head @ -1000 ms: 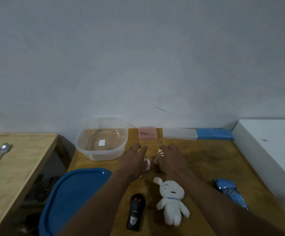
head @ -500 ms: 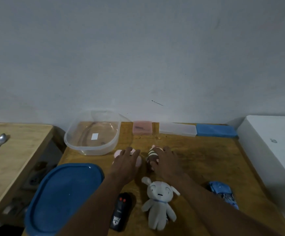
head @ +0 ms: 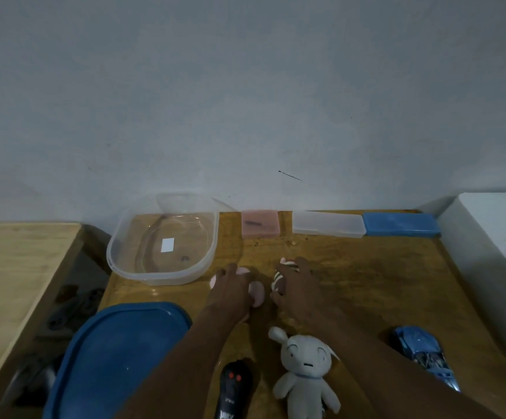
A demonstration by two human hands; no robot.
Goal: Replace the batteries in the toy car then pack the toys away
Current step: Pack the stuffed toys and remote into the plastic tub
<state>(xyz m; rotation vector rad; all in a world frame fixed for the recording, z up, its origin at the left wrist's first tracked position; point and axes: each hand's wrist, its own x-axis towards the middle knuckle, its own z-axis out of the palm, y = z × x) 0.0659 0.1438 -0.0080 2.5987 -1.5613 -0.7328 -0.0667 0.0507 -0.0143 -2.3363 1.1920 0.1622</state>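
Okay, count with me: two hands, both busy. Just right of the clear oval plastic tub [head: 161, 246] on the wooden table [head: 366, 282], the left hand [head: 230, 294] is curled down over a pale pink soft toy [head: 256, 293]. A little further right of the tub, the right hand [head: 297, 288] grips a brown-and-cream striped soft toy [head: 279, 279].

One white plush animal with long ears [head: 304, 373] lies face up, nearer than the tub and to its right. One black remote control with red buttons [head: 233, 388] sits beside it on the tub's side. One shiny blue toy car [head: 424, 355] lies far right of the tub, well apart from both hands. That makes four toys and one remote.

One blue plastic lid [head: 109, 358] sits just in front of the tub. Three flat boxes run right of the tub along the wall: pink [head: 260, 223], translucent white [head: 327, 224], blue [head: 399, 224].

Hard to read: both gripped toys are mostly covered by the hands, so I can't tell their shapes. The remote is cut off at the bottom edge. A dark item inside the pink box is unclear.
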